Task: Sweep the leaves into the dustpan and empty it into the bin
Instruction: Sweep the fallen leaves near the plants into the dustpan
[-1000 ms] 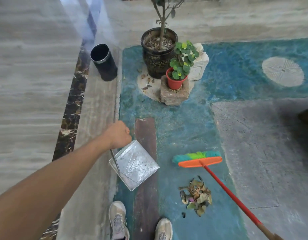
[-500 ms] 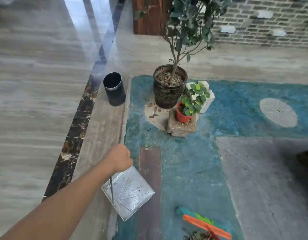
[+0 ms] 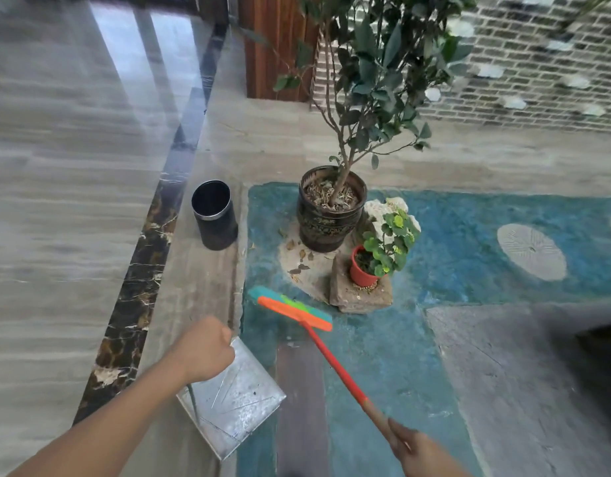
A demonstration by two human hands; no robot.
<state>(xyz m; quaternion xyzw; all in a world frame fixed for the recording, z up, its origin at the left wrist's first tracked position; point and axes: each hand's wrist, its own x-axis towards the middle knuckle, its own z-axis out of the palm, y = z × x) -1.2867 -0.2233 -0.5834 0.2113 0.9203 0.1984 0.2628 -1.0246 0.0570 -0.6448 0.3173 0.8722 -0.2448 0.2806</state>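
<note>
My left hand (image 3: 203, 349) is closed on the handle of a square metal dustpan (image 3: 233, 397), which hangs low over the floor with its pan showing no leaves. My right hand (image 3: 412, 445) grips the wooden end of a red-handled broom (image 3: 335, 363); its orange head with green and teal bristles (image 3: 290, 308) points up and left, above the floor. A black cylindrical bin (image 3: 214, 215) stands open on the grey stone strip ahead of the dustpan. A few dry leaves (image 3: 299, 259) lie on the pale patch beside the big pot. The swept leaf pile is out of view.
A dark glazed pot with a small tree (image 3: 331, 208) stands right of the bin. A red pot with a green plant (image 3: 366, 270) sits on a stone block (image 3: 362, 294) beside a white rock. A brick wall (image 3: 524, 70) and wooden post (image 3: 276, 46) close the far side.
My view has tilted up and forward, and the leaf pile has dropped out of sight. The broom has swung up and left, and my right hand has come into view. The bin looks nearer.
</note>
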